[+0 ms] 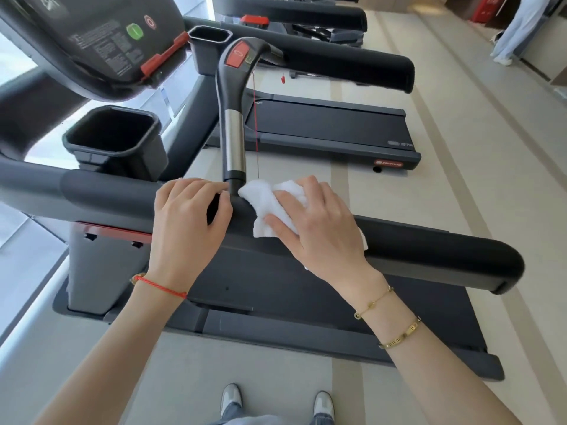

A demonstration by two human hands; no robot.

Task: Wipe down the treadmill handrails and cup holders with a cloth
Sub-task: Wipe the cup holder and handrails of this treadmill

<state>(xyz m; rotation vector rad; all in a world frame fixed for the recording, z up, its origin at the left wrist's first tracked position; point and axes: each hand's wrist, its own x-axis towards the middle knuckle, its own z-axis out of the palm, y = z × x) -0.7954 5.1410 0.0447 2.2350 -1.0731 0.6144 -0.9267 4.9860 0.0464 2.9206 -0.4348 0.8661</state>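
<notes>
I press the white cloth (pixel 273 207) onto the near handrail (pixel 429 243) with my right hand (pixel 319 228), fingers flat; left hand (pixel 190 216) grips the rail. Risk: cloth snagging the red safety cord (pixel 256 124), or both cup holders (pixel 115 139) being missed.

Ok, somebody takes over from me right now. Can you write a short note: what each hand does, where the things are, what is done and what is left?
Left hand: grips the near handrail, holds no cloth.
Right hand: fingers straight, presses the white cloth on the same rail, at the base of the upright grip bar.
Cup holders and lie beyond the rail, untouched at this moment.
Done: cannot tell from this view.
Left: the rest of the rail, the far handrail, both cup holders.
</notes>
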